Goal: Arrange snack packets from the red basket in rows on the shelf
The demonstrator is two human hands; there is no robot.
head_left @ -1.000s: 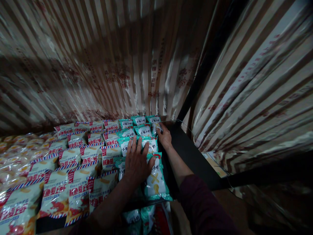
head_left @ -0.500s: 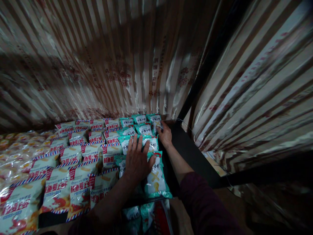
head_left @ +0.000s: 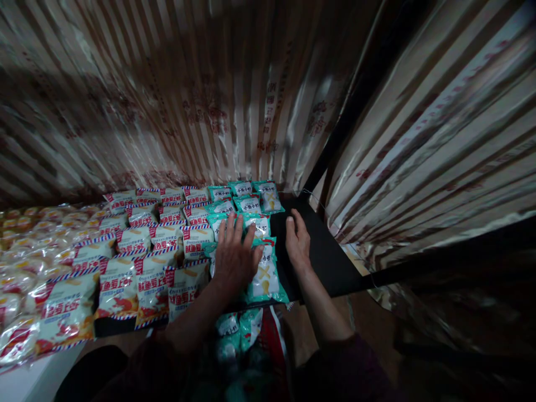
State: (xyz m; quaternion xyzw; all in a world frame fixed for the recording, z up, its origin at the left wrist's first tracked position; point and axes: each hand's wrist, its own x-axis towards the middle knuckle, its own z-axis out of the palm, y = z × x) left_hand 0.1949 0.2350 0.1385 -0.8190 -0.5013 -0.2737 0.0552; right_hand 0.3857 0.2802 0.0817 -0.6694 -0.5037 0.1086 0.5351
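At far left, small packets in clear plastic (head_left: 37, 251) are crowded together. Next, white plastic snack bags with red lettering and striped edges (head_left: 119, 285) are lined up in rows. The left hand (head_left: 235, 259) is spread open, palm down, over teal-and-white plastic snack bags (head_left: 264, 276), also set in rows; whether they are pressed cannot be told. Just right of these, the right hand (head_left: 298, 241) is held open, fingers loosely extended, over a flat black shelf (head_left: 335, 245). At far right, a beige-and-brown striped curtain (head_left: 439, 139) is hung.
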